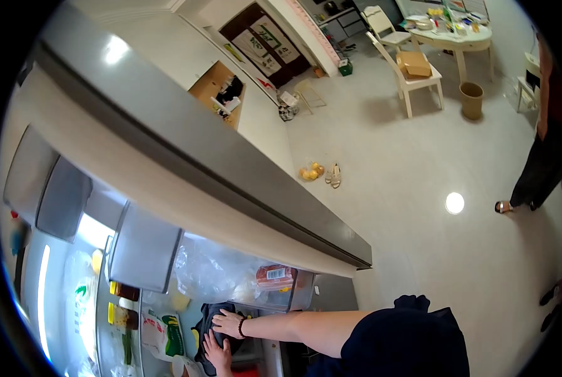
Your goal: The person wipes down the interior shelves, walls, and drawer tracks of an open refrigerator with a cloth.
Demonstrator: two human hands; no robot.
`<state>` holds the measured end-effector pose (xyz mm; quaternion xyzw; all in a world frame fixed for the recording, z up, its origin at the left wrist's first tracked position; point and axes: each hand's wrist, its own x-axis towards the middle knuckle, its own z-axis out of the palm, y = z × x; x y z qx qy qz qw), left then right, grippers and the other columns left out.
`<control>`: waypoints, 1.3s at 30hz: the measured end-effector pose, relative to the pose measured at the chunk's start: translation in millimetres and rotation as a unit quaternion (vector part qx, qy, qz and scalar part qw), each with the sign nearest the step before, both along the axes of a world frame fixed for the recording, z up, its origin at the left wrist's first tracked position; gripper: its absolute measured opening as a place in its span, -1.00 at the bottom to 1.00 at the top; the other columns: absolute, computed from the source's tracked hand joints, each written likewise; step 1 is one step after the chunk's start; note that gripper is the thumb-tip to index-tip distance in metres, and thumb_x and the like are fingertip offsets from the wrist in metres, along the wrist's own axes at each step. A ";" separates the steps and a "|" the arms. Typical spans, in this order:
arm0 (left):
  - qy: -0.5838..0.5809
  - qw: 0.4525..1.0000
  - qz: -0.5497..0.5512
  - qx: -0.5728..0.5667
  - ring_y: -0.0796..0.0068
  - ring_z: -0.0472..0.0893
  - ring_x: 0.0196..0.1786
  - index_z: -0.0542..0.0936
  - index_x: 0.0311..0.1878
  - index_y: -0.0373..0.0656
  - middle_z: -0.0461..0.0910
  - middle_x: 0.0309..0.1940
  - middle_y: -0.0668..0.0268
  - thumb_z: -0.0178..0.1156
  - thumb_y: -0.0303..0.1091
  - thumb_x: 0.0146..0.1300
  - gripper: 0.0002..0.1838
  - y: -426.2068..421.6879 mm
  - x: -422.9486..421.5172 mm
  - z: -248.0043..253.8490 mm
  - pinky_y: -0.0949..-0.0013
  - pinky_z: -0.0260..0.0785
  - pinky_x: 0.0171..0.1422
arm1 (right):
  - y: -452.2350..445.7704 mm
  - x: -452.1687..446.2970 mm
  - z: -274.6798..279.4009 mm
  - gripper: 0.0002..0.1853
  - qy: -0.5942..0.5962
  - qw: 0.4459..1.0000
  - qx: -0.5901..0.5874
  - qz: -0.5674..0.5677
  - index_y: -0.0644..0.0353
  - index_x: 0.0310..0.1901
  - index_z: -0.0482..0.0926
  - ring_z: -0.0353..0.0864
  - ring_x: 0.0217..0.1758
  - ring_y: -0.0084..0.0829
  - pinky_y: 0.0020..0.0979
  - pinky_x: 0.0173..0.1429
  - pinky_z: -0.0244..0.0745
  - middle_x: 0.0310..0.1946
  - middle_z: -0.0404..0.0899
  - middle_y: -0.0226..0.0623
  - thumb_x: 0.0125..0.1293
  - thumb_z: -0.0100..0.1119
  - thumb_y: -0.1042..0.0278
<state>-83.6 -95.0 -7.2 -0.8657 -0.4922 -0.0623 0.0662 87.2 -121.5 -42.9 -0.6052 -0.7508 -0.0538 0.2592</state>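
Observation:
A dark, soft-looking bag (204, 332) lies inside the open refrigerator, low in the view. My right hand (229, 323), wearing a beaded bracelet, reaches in from the right and rests on top of the bag with its fingers spread. Just below it, my left hand (217, 355) lies against the same bag, fingers extended. The two hands are close together. What the bag contains is hidden. To its left sits a white and green plastic package (162, 332) on the shelf.
The refrigerator door (243, 188) stands open beside me; its bin holds clear plastic bags (209, 270) and a red package (276, 276). Jars (123, 316) stand on a shelf. Beyond are a chair with a cardboard box (414, 64), a bin (472, 100) and another person (538, 166).

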 end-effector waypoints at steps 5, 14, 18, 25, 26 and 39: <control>-0.024 0.998 -0.034 0.050 -0.06 0.19 0.52 0.19 0.55 0.21 0.19 0.53 0.19 0.18 0.15 0.24 -0.18 9.7 -29.5 -14.0 -0.35 0.05 0.44 | -5.0 -16.5 10.4 -0.69 0.015 1.000 -0.008 0.026 0.00 0.06 0.56 0.39 0.30 -0.24 0.04 0.41 0.17 0.09 0.53 -0.28 0.33 0.00 0.22; -0.122 0.986 0.012 0.110 0.01 0.34 0.41 0.40 0.38 0.26 0.35 0.42 0.24 0.28 0.19 0.11 -0.26 -33.5 -21.7 -38.2 -0.32 0.22 0.31 | -40.7 -12.4 54.1 -0.72 -0.005 0.990 0.031 0.136 0.06 -0.20 0.67 0.63 -0.03 -0.14 -0.03 0.02 0.47 -0.21 0.68 -0.22 0.06 0.33 0.16; -0.138 0.988 0.034 0.060 -0.02 0.28 0.44 0.47 0.34 0.31 0.34 0.41 0.18 0.33 0.26 -0.02 -0.21 -10.3 -11.5 -4.1 -0.48 0.05 0.34 | -3.3 -16.2 77.1 -0.58 0.004 0.999 -0.054 0.001 -0.02 0.08 0.70 0.61 0.07 -0.05 -0.07 0.21 0.48 -0.01 0.68 -0.11 0.22 -0.01 0.28; -0.166 0.981 0.100 0.018 -0.04 0.11 0.57 0.35 0.42 -0.18 0.20 0.49 -0.04 0.28 0.20 0.03 -0.06 8.3 27.3 -31.5 -0.42 -0.22 0.53 | 74.6 -5.8 3.1 -0.54 -0.023 0.996 0.074 0.045 0.29 0.02 0.65 0.58 0.07 0.04 -0.05 0.16 0.43 0.03 0.62 0.04 0.46 -0.05 0.05; -0.162 0.979 0.120 0.018 -0.04 0.11 0.57 0.34 0.42 -0.18 0.20 0.50 -0.03 0.29 0.21 0.03 -0.05 4.8 30.0 -30.1 -0.42 -0.23 0.53 | 78.3 -1.5 2.3 -0.53 -0.040 0.996 0.069 0.045 0.29 0.05 0.63 0.57 0.09 0.03 -0.05 0.17 0.43 0.05 0.61 0.04 0.47 -0.05 0.03; -0.193 0.954 0.209 0.093 0.12 0.37 0.42 0.64 0.06 -0.15 0.56 0.22 0.17 0.07 -0.20 0.31 -0.64 -17.8 19.5 -48.3 -0.29 -0.02 0.51 | 42.4 -40.6 7.5 -0.57 -0.058 0.992 0.088 0.072 0.16 0.03 0.58 0.57 0.01 0.02 0.01 0.02 0.44 0.02 0.62 -0.13 0.51 -0.11 -0.03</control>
